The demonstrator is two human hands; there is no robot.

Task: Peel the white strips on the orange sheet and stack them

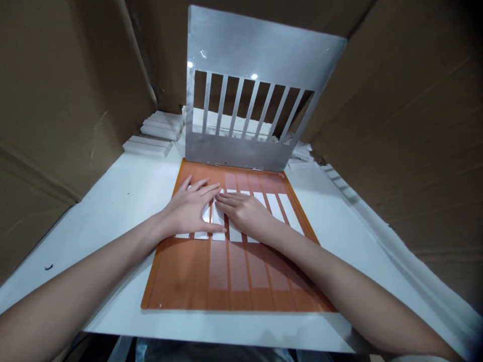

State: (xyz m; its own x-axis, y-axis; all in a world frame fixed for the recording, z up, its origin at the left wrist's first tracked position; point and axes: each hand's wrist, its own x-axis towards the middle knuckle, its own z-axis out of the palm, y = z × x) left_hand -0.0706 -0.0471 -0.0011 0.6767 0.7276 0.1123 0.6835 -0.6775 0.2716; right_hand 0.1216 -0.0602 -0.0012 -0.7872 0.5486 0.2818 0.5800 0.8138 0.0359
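Note:
My left hand [188, 210] lies with its fingers spread over the white strips at the left of an orange board [177, 281]. Its thumb stretches across one white strip [218, 216] toward my right hand [247, 213]. The right hand rests low over the middle strips, fingers stretched out and close together, the fingertips touching the strip beside the left hand. Several white strips stand side by side in a row on the board; one at the right end [290, 213] is uncovered. Both hands partly hide the others. Nothing shows gripped in either hand.
A grey metal frame [264, 53] with long slots stands tilted up, hinged at the board's far edge. Stacks of white strips [162, 124] lie at the back left, with more white pieces [302, 156] at the back right. Cardboard walls [56, 100] enclose the white table [124, 201].

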